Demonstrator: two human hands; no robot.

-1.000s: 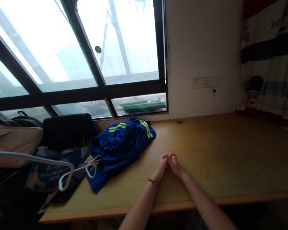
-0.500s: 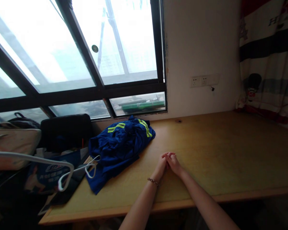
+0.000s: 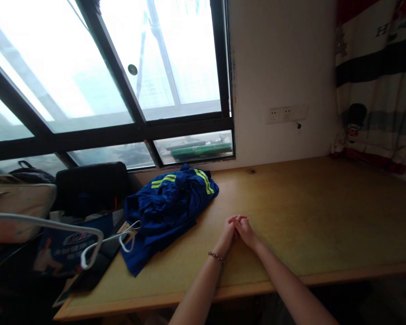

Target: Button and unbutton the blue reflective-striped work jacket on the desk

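Note:
My left hand [image 3: 226, 234] and my right hand [image 3: 245, 231] are clasped together on the wooden desk [image 3: 291, 212], fingers folded into each other. No object shows between them. A beaded bracelet [image 3: 216, 257] circles my left wrist. Left of my hands, a little apart from them, lies a crumpled blue garment [image 3: 165, 207] with yellow-green reflective stripes. One end of it reaches toward the desk's front left edge.
A white cable or tube [image 3: 71, 228] curves in from the left, across a printed blue bag [image 3: 66, 253]. Behind it stand a black case [image 3: 91, 180] and a pinkish bag [image 3: 18, 212]. Wall sockets [image 3: 280, 114] and a patterned curtain [image 3: 385, 99] are at the right.
The view has shifted very slightly. My hands stay clasped in the same place, and the garment lies as before.

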